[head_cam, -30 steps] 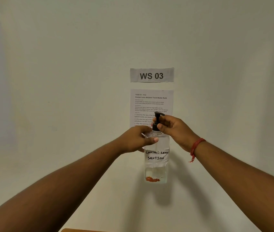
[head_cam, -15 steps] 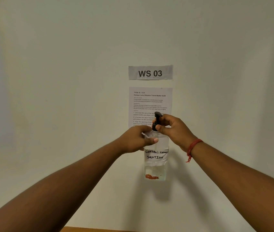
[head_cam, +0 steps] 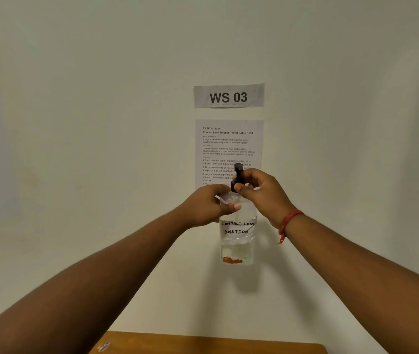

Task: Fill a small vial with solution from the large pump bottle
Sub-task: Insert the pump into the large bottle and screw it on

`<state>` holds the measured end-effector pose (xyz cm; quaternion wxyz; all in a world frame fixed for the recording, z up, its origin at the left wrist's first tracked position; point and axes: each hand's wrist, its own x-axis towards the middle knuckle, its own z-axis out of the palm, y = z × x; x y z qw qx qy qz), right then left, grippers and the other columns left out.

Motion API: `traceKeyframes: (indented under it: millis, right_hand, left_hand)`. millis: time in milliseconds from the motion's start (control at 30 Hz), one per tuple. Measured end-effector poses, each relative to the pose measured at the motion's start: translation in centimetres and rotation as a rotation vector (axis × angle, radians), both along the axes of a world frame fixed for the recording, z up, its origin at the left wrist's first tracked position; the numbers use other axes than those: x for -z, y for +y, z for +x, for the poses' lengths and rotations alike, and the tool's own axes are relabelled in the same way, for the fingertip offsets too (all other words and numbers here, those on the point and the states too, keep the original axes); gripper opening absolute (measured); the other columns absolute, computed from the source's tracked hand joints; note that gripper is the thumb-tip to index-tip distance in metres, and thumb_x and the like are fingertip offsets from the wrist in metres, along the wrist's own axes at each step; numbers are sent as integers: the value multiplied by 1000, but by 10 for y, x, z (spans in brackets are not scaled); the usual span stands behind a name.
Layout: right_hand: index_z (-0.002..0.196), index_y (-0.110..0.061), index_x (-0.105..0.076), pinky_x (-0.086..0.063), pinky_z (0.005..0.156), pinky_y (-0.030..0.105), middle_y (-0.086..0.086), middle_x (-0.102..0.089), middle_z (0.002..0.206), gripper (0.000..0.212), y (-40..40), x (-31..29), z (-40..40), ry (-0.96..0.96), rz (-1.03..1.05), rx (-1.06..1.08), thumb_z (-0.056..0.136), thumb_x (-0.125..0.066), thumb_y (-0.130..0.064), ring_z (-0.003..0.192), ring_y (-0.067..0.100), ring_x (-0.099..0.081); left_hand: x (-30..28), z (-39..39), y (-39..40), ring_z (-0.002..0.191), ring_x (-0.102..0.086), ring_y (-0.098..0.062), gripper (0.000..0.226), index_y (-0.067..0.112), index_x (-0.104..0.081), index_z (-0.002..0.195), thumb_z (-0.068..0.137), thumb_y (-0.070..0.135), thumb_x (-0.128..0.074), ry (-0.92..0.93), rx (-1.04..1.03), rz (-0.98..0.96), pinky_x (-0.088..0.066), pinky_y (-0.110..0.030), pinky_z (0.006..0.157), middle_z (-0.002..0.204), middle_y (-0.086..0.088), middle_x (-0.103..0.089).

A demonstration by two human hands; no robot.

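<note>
The pump bottle (head_cam: 237, 233) is held up before the wall, centre of view. Its shoulder is gripped by the left hand (head_cam: 207, 206), at nine o'clock; the black pump collar (head_cam: 235, 186) is pinched by the right hand (head_cam: 263, 191). The bottle should be kept upright and steady while the collar is turned. No vial is seen.

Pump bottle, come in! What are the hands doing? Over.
Left hand grips clear plastic pump bottle shoulder. Right hand pinches black pump collar. No vial in view. Nothing blocking.
</note>
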<state>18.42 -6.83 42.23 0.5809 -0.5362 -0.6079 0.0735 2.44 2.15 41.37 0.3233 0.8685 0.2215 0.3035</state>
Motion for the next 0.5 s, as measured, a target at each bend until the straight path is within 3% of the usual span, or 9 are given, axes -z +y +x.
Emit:
traceKeyframes:
  millis: [333,500]
  right_hand:
    - [116,-24,-65,-48,103,40,-4,-71,112,24,8,66,-3,113,-68,-4,92,-65,-26,109,10,-65]
    - [113,-29,-66,-50,99,32,-12,-71,109,21,5,122,-6,170,-156,0,94,-62,-37,105,2,-65]
  left_hand:
    - [50,1,2,106,-69,-24,50,10,-59,132,91,34,-75,49,-33,-92,-63,-50,83,123,-7,-66]
    - [97,1,4,110,-66,-21,55,12,-56,138,91,34,-74,104,-47,-130,-62,-49,86,126,-5,-65]
